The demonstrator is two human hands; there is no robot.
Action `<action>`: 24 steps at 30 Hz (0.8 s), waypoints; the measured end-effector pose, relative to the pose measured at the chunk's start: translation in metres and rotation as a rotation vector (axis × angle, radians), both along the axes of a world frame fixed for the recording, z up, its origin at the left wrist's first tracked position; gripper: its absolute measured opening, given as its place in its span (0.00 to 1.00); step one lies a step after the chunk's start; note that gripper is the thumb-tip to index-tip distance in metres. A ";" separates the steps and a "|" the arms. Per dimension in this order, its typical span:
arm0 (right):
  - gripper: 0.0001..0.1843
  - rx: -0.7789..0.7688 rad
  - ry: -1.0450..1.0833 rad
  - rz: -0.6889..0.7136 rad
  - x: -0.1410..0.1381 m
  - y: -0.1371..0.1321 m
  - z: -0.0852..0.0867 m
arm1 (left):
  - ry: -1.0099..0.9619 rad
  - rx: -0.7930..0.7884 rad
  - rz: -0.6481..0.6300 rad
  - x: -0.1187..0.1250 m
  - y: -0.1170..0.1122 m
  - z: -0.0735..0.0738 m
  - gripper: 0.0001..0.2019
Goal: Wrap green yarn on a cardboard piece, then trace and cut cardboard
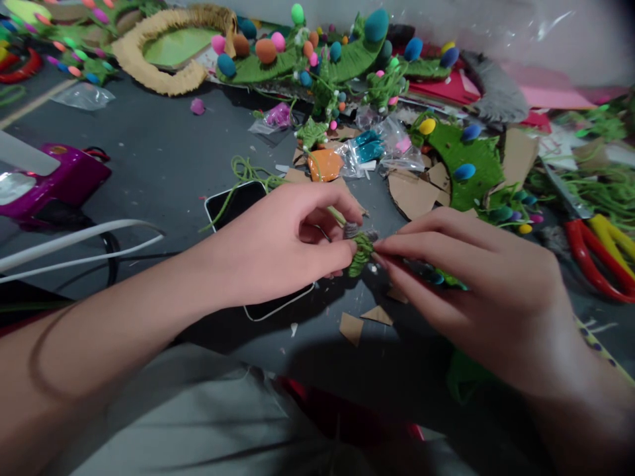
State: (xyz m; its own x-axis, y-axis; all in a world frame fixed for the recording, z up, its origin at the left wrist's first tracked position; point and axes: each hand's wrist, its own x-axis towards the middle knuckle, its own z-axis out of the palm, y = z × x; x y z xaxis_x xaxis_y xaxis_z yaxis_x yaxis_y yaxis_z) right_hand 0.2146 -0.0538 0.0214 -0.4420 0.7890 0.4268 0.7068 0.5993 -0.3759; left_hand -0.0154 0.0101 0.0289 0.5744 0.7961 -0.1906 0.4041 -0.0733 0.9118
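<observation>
Between my two hands is a small piece wrapped in green yarn (361, 254), with a bit of grey at its top. My left hand (302, 241) pinches it from the left between thumb and fingers. A strand of green yarn shows inside the curl of those fingers. From the right, my right hand (461, 264) has its thumb and index fingertips pressed together at the piece's edge; whether they grip the piece itself or a yarn strand is too small to tell. Under my left hand lies a phone (278, 305) with a dark screen, partly covered. Loose green yarn (248, 170) trails over its top.
Red-and-yellow scissors (595, 244) lie at right. Cardboard scraps (417, 193), plastic bags (397, 142) and an orange clay lump (325, 164) are beyond my hands. Yarn-wrapped shapes with coloured balls (307, 63) line the back. A purple device (74, 178) with cables stands left.
</observation>
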 end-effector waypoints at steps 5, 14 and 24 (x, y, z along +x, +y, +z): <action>0.05 0.037 -0.040 0.006 -0.002 0.000 -0.001 | -0.018 -0.023 -0.010 0.001 -0.001 0.001 0.12; 0.11 0.053 -0.109 0.016 -0.005 -0.003 -0.002 | -0.031 -0.008 -0.013 0.001 -0.001 -0.001 0.08; 0.08 0.055 -0.094 -0.002 -0.004 -0.006 -0.005 | -0.044 0.006 -0.007 0.002 0.000 -0.004 0.06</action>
